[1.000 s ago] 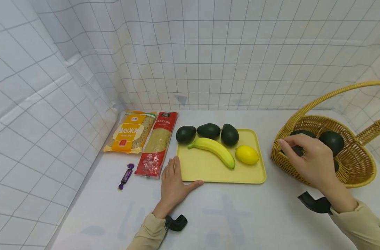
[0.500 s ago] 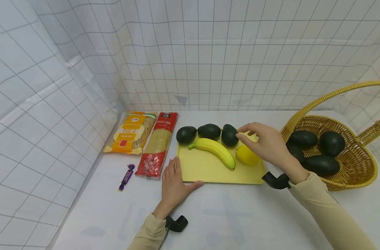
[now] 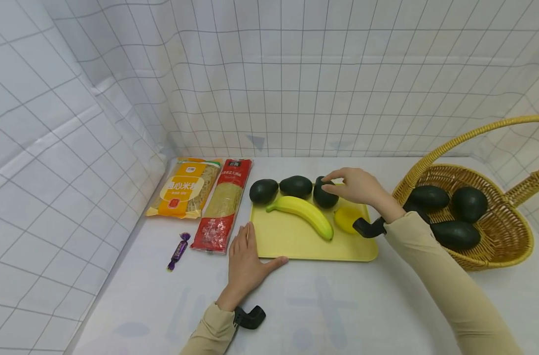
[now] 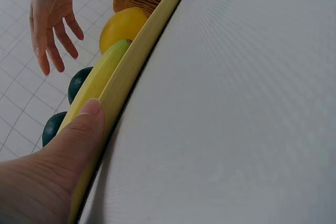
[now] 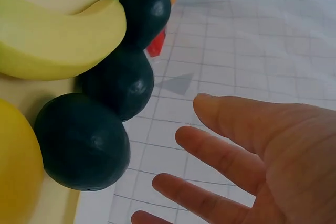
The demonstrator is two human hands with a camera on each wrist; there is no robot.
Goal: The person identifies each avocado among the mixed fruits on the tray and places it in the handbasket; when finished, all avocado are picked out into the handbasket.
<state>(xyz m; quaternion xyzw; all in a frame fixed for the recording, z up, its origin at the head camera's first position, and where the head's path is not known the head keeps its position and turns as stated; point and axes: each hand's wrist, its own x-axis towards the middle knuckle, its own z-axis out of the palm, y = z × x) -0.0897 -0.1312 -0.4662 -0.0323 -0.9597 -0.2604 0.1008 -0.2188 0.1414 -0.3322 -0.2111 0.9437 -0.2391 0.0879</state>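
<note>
My left hand (image 3: pixel 247 266) rests at the front left corner of a yellow tray (image 3: pixel 313 250), fingers straight along its side. In the left wrist view its thumb (image 4: pixel 84 129) lies against the tray's rim. On the tray are a banana (image 3: pixel 305 212) and a lemon (image 3: pixel 345 215), partly hidden by my right wrist. Three dark green avocados line the back: left (image 3: pixel 264 191), middle (image 3: pixel 296 187) and right (image 3: pixel 326 198). Above the right avocado hovers my right hand (image 3: pixel 360 186), holding nothing. The right wrist view shows its spread fingers apart from the fruit.
A handled wicker basket (image 3: pixel 515 241) with several avocados (image 3: pixel 455 234) stands at the right. Left of the tray lie a red noodle packet (image 3: pixel 225 202), a yellow noodle packet (image 3: pixel 185 190) and a purple wrapped candy (image 3: pixel 178 251). A white checked curtain (image 3: pixel 296 98) hangs behind.
My right hand has moved left from over the basket to above the tray's back right, past the lemon. The left hand and the fruit on the tray have stayed put.
</note>
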